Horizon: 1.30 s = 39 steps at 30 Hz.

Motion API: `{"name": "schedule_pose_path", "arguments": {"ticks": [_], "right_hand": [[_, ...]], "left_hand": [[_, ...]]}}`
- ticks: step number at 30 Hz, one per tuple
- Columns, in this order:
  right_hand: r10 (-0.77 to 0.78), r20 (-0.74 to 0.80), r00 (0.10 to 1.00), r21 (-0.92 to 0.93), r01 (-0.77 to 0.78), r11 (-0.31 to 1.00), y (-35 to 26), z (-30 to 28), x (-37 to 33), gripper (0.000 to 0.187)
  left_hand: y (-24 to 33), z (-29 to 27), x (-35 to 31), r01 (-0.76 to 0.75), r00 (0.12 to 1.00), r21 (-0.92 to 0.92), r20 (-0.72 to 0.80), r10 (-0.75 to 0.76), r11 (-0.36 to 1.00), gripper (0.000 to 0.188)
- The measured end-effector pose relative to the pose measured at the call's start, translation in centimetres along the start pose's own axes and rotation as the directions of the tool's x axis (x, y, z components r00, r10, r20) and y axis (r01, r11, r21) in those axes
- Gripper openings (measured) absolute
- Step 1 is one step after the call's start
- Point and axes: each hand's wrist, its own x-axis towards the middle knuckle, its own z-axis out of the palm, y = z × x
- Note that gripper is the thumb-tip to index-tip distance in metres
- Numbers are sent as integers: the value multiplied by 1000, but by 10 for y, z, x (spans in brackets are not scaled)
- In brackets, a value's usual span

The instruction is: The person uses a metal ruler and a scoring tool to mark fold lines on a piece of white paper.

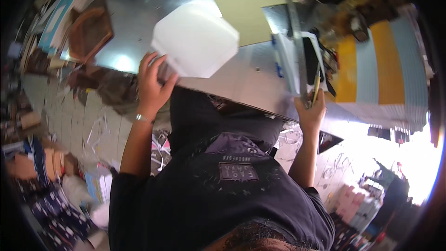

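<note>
Paper (197, 39), one white many-sided sheet, lies on a shiny grey metal table (253, 74), the left hand (155, 83) at its near-left edge with thumb and fingers apart. The right hand (311, 110) is clamped on one slim yellow tool (317, 82), at the near end of one long grey metal strip (296, 32) partly hiding another white sheet (289, 62). Around: one brown six-sided tray (78, 30), one yellow-and-blue striped stack (389, 65).

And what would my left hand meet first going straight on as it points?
Probably the white sheet; your left hand is right at its near edge, though depth is hard to judge.
</note>
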Motion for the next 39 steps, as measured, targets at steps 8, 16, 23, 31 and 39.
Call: {"name": "schedule_pose_path", "arguments": {"ticks": [8,16,23,31,39], "right_hand": [[-193,0,981,-355,180,917,0,-18,15,34],[-329,258,908,-386,409,827,-108,24,115,30],[-406,466,786,-580,618,531,-129,108,173,45],[-900,390,193,164,948,274,-207,205,74,30],[-899,382,214,226,922,316,-185,230,62,22]], "left_hand": [[1,-5,-6,7,999,25,40,-8,1000,66],[4,0,-7,0,997,183,82,-15,983,73],[1,5,-7,16,998,94,65,-22,995,78],[-3,-2,-14,61,997,34,52,-63,998,85],[0,-4,-23,94,989,-166,-98,-112,982,77]]}}
